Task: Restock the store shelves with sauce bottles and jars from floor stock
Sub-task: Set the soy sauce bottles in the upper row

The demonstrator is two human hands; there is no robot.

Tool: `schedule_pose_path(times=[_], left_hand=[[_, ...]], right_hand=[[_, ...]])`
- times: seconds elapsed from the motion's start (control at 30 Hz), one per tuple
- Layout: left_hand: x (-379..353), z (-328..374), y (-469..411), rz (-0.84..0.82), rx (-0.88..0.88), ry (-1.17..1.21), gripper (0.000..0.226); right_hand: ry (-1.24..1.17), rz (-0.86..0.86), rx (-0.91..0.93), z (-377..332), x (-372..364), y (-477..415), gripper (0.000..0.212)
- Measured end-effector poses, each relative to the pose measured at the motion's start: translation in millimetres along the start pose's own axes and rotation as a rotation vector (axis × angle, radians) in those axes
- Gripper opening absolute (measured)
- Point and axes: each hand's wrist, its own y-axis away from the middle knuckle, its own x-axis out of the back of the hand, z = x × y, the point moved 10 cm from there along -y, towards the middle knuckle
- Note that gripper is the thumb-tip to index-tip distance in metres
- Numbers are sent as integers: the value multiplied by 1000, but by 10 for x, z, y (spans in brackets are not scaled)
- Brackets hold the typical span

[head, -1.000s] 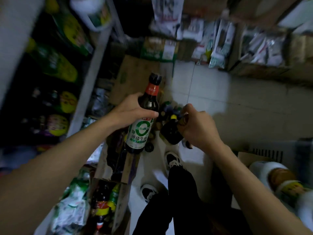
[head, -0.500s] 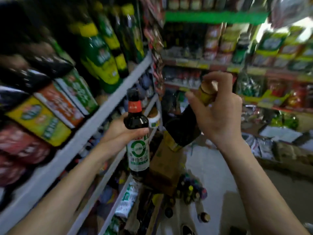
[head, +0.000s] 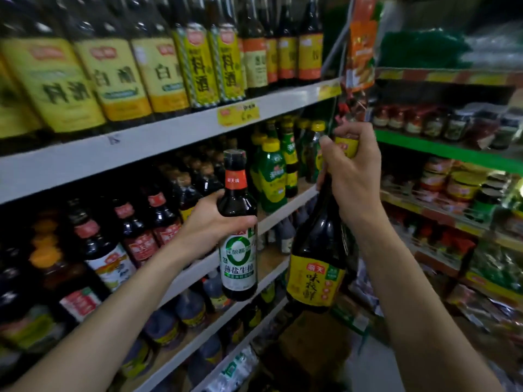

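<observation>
1. At centre of view the white-label bottle (head: 239, 258) hangs upright in the air, with its cap at 12 o'clock and its base at 6.
2. The left hand (head: 208, 224) wraps its shoulder from 9 o'clock, thumb curled across the front. Most of the body sits below the grip.
3. At its 3 o'clock, near but apart, the yellow-label bottle (head: 317, 267) dangles by the neck. The right hand (head: 352, 179) is fisted round that neck, and the base leans slightly toward 7.
4. Dark bottles (head: 158, 213) crowd the shelf (head: 285, 212) at 9 to 10 o'clock, with green bottles (head: 271, 179) at 1.
5. The left hand is nearer the shelf, so its bottle likely goes in first, base leading and kept vertical.
</observation>
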Motion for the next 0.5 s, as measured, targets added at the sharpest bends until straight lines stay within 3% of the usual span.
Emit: schedule_pose_path(times=[0.1, 0.27, 0.37, 0.5], left_hand=[[324, 187, 216, 103, -3, 6, 36], [974, 468, 696, 338, 19, -63, 12], [1332, 484, 1074, 477, 63, -100, 20], [1706, 386, 1629, 620, 111, -84, 14]], right_hand=[[-134, -106, -56, -120, -412, -187, 14], [-385, -325, -154, -338, -1268, -240, 14], [-493, -456, -198, -488, -1795, -58, 15], [-532, -594, -204, -663, -2383, 337, 16]])
